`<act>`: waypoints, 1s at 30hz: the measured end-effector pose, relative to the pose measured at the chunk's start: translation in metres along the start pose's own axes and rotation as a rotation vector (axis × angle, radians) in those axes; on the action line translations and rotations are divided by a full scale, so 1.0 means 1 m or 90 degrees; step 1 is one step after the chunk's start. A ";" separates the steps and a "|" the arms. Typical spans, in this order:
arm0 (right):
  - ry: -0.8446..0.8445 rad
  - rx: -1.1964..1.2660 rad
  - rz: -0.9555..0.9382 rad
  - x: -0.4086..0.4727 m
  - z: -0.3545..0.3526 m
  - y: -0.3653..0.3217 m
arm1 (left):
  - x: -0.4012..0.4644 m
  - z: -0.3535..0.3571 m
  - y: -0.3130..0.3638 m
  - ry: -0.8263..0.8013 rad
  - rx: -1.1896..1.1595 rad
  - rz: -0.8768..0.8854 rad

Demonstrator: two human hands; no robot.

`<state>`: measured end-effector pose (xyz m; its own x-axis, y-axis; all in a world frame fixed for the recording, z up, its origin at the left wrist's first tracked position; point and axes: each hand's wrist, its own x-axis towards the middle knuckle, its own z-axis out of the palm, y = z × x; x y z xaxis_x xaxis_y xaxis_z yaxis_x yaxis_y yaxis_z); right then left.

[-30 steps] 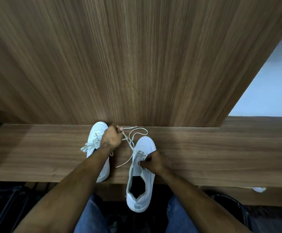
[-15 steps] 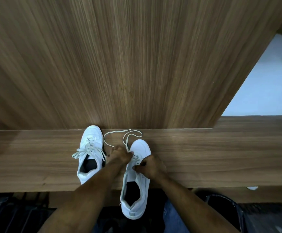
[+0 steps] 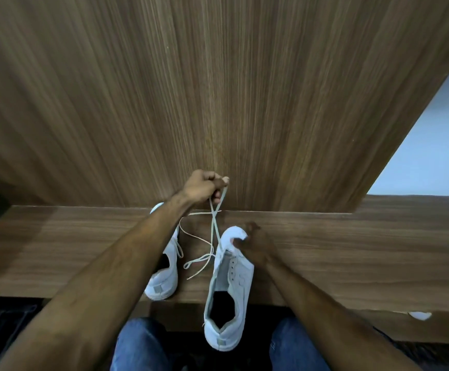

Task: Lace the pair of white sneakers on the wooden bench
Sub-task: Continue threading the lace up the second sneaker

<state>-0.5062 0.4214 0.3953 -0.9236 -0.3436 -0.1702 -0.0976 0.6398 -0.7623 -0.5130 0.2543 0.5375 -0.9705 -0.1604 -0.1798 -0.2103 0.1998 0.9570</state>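
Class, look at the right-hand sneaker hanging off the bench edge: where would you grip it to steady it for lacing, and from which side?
Grip the right sneaker at its toe, from its outer right side, as the right hand does; the heel overhangs the bench unsupported.

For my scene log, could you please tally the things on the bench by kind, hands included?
Sneakers: 2, left one and right one
Lace being pulled: 1
Hands: 2, left and right
Total: 5
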 end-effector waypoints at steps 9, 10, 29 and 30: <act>-0.012 0.196 -0.046 0.013 -0.050 -0.076 | -0.010 -0.001 0.009 -0.022 0.078 0.149; -0.026 0.156 -0.017 0.012 -0.052 -0.070 | -0.005 -0.006 0.002 0.043 0.069 0.150; 0.041 0.499 0.151 -0.006 -0.078 -0.052 | -0.045 0.039 -0.095 -0.035 0.079 0.066; 0.059 0.522 0.170 -0.006 -0.081 -0.045 | -0.046 0.031 -0.097 -0.036 0.098 0.058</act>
<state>-0.5265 0.4503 0.4817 -0.9076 -0.1722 -0.3828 0.3916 -0.0188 -0.9200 -0.4515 0.2728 0.4460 -0.9905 -0.0815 -0.1110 -0.1330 0.3574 0.9244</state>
